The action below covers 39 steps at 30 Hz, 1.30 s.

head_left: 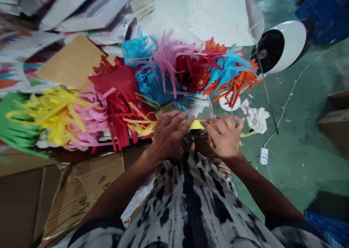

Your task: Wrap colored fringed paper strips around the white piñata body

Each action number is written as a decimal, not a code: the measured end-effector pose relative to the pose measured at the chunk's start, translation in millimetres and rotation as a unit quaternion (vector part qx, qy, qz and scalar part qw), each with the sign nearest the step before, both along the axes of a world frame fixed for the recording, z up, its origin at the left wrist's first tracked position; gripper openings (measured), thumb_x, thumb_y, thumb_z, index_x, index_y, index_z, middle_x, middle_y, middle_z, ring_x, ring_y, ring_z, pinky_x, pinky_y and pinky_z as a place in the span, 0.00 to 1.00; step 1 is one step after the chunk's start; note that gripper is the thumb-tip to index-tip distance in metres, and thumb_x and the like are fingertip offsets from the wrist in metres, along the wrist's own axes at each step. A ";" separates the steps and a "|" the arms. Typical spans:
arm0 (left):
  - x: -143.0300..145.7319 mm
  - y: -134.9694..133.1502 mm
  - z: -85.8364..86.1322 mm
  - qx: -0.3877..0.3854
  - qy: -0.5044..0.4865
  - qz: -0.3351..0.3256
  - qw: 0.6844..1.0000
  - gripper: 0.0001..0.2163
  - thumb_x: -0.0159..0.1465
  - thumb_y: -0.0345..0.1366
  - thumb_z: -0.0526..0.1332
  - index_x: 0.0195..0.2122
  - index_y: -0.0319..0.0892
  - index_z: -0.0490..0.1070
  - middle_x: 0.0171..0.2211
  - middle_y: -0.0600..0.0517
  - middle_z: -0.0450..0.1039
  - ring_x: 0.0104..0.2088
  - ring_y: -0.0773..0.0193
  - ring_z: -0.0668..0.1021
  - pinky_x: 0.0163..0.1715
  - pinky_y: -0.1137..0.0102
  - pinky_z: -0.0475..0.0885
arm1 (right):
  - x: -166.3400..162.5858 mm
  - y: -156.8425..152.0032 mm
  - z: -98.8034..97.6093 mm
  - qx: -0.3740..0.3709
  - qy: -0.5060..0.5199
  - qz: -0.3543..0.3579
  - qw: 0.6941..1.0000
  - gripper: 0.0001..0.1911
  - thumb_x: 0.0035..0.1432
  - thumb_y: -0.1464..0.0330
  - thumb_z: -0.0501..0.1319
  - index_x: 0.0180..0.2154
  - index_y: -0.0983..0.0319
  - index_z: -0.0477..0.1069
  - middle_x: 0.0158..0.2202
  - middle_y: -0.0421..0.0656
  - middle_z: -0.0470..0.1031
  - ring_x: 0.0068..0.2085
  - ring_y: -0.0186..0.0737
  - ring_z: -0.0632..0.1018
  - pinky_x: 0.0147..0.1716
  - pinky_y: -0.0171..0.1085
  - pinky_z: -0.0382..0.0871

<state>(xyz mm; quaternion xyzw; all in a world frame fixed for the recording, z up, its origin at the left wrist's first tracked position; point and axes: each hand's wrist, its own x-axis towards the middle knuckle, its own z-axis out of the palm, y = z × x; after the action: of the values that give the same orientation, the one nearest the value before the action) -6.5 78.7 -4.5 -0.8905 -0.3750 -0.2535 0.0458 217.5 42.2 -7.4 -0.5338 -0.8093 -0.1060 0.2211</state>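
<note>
A strip of yellow fringed paper (pixel 196 124) stretches between my two hands near the table's front edge. My left hand (pixel 171 129) is closed on its left end, with loose yellow fringe spreading out beyond the fingers. At the other end my right hand (pixel 225 133) grips the paper, its fingers curled, and a yellow tail pokes out to the right. Just beyond the hands lie fringed paper bundles: red (pixel 122 95), blue (pixel 152 82), pink (pixel 173 55) and orange (pixel 242 81). The undersides of my fingers are hidden.
Yellow (pixel 51 113) and green fringe (pixel 16 122) lie at the left, below a tan sheet (pixel 73 61). Folded white papers (pixel 89 15) are stacked behind. A white fan (pixel 291 46) stands at the right, near crumpled paper (pixel 256 117) and a power strip (pixel 263 155). Cardboard (pixel 87 190) sits lower left.
</note>
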 end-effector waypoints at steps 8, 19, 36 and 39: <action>-35.5 1.3 -3.7 -0.016 0.014 -0.082 0.996 0.14 0.71 0.26 0.59 0.53 0.45 0.78 0.50 0.51 0.84 0.50 0.58 0.81 0.52 0.58 0.72 | 42.0 -17.3 8.2 -0.045 -0.040 0.041 0.997 0.18 0.66 0.74 0.61 0.55 0.54 0.77 0.52 0.38 0.85 0.54 0.47 0.75 0.56 0.51 0.52; 1.8 -10.6 6.7 -0.073 0.002 -0.044 0.996 0.10 0.71 0.30 0.60 0.51 0.41 0.77 0.49 0.45 0.82 0.51 0.54 0.78 0.53 0.59 0.76 | 33.1 -12.2 37.3 -0.100 -0.076 -0.011 0.992 0.09 0.66 0.70 0.59 0.43 0.57 0.78 0.44 0.45 0.85 0.54 0.54 0.74 0.58 0.57 0.50; 6.6 0.9 -3.3 -0.099 -0.035 0.010 0.994 0.08 0.74 0.36 0.60 0.41 0.42 0.78 0.41 0.47 0.80 0.43 0.58 0.77 0.44 0.64 0.72 | 19.0 19.1 10.5 -0.121 -0.002 0.059 0.991 0.17 0.77 0.62 0.52 0.45 0.57 0.79 0.44 0.42 0.83 0.50 0.46 0.74 0.56 0.49 0.51; -1.1 0.0 -2.9 -0.113 -0.030 0.055 0.992 0.09 0.75 0.36 0.58 0.39 0.43 0.77 0.39 0.48 0.80 0.41 0.56 0.76 0.43 0.62 0.70 | 21.9 18.4 9.6 -0.128 0.019 0.010 0.992 0.17 0.76 0.60 0.53 0.41 0.58 0.77 0.41 0.44 0.82 0.49 0.48 0.74 0.54 0.48 0.52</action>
<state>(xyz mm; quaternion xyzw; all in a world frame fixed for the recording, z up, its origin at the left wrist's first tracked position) -7.7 78.7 -7.4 -0.8600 -0.4507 -0.2334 -0.0523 239.4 60.7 2.2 -0.5512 -0.8174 0.0108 0.1671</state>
